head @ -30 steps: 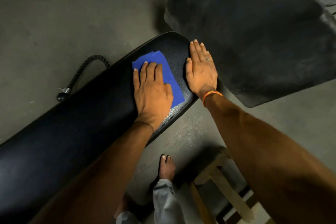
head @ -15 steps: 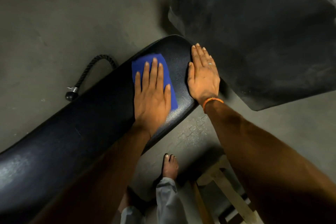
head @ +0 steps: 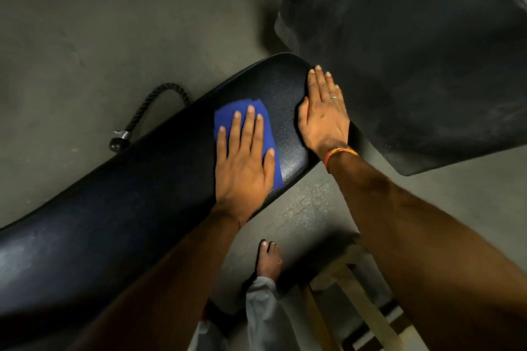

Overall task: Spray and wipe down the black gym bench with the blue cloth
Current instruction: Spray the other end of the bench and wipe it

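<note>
So, the blue cloth (head: 225,112) is pressed flat onto the far right end of the black bench (head: 114,222) by the left hand (head: 243,162), fingers straight and slightly spread. Much of the cloth is covered by that hand. The right hand (head: 323,117) is laid flat on the bench's right edge, fingers kept together. The bench's near left end is cut off by the frame. A rope handle (head: 148,105) is half hidden behind the bench, and a dark mat (head: 413,51) is cropped at far right.
</note>
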Motion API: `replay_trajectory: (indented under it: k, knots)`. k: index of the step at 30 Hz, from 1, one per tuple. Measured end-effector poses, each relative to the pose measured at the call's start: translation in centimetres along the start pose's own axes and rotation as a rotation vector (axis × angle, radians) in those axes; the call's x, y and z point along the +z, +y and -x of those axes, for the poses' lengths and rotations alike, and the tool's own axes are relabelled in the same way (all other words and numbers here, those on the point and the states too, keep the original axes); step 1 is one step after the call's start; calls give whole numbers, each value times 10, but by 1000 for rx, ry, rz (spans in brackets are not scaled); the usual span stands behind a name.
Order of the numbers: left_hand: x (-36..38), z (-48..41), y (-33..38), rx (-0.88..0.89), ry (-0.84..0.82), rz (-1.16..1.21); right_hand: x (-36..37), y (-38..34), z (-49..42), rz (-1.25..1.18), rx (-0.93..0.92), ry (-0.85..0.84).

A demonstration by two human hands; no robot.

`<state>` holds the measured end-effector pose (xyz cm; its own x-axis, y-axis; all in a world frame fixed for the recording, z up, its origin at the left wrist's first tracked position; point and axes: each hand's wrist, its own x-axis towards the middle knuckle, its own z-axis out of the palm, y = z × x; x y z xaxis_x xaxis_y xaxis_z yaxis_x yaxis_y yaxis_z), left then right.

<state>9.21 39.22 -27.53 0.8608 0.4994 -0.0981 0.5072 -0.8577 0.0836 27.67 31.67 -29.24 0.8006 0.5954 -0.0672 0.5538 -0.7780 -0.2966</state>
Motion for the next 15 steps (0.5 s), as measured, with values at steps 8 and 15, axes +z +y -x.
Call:
replay_trajectory:
  k: [8, 15]
  knots:
    - [-4, -58, -66, -15, -9, 98, 15, -31, 2, 25, 139, 120]
    - [-7, -8, -41, -57, 7, 66, 13, -34, 5, 13, -181, 77]
